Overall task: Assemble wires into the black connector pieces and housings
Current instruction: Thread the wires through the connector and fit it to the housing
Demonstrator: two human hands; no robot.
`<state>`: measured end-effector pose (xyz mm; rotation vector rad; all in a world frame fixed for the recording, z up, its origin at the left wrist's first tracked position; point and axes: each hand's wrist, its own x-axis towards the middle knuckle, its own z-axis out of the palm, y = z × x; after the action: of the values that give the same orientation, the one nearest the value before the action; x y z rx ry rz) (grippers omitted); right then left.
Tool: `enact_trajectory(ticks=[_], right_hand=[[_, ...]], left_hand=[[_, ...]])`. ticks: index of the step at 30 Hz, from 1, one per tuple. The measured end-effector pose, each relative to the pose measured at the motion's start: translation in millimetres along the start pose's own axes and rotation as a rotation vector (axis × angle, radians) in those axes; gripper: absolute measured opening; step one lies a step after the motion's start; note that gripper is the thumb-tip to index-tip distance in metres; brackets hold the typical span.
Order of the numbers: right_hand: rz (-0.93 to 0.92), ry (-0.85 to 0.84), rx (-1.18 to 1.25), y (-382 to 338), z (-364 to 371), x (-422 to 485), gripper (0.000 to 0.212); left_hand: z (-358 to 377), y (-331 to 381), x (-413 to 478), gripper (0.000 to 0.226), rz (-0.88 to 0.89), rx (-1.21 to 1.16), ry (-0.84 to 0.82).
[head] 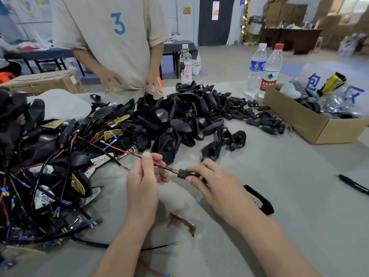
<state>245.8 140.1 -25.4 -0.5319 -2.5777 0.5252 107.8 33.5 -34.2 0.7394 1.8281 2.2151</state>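
Note:
My left hand [144, 176] pinches a red and black wire [159, 163] close to its brass tip. My right hand [214, 181] grips a small black connector piece [182, 173], and the brass tip sits at the connector's mouth. The wire runs up and left into a tangle of wires and circuit boards [46, 172]. A big pile of black housings [175, 118] lies behind my hands. Several small black connector pieces [259, 116] lie to the right of that pile.
A person in a beige shirt [111, 37] stands across the table with both hands at its edge. Three water bottles [269, 70] and an open cardboard box [311, 118] stand at right. Sunglasses [182, 222], a black pen [353, 183] and a black strap [259, 198] lie near my arms.

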Motion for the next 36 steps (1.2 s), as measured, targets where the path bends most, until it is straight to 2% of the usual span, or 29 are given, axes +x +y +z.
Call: enact_trajectory(ticks=[3,5,8,10,12,15,20,23,26,36], right_hand=[[-0.010,0.080,0.175,-4.5,-2.0,-0.4,0.040],[-0.010,0.241,0.315,-6.7,-6.8,-1.0,0.032],[0.032,0.424,0.313,-1.8,-13.5,-3.3,0.026],[0.112,0.352,0.204,4.8,-14.6,-4.1,0.028],[0.181,0.158,0.067,9.9,-13.1,-4.3,0.033],[0.162,-0.034,-0.088,9.3,-10.9,-5.0,0.041],[0.057,-0.023,-0.148,-2.0,-9.3,-4.3,0.059],[-0.002,-0.064,-0.211,-8.3,-2.4,-3.0,0.049],[-0.017,-0.072,-0.238,-7.4,-0.1,-1.0,0.037],[-0.007,-0.068,-0.199,-1.1,0.4,-1.9,0.035]], left_hand=[[-1.3,1.6,0.1,0.038,-0.014,-0.046,0.020],[-2.3,1.8,1.3,0.038,-0.040,-0.084,0.049],[-5.8,-0.1,5.2,0.038,-0.078,-0.116,0.108],[-9.2,-0.9,7.4,0.038,-0.082,-0.117,0.147],[-11.8,-0.5,9.4,0.038,-0.080,-0.127,0.174],[-12.0,0.9,11.4,0.038,-0.087,-0.157,0.180],[-6.4,2.7,6.3,0.038,-0.098,-0.175,0.031],[-3.6,3.8,2.9,0.038,-0.095,-0.167,-0.034],[-2.8,4.3,2.1,0.039,-0.087,-0.152,-0.017],[-12.8,2.9,10.6,0.037,-0.082,-0.175,0.109]])
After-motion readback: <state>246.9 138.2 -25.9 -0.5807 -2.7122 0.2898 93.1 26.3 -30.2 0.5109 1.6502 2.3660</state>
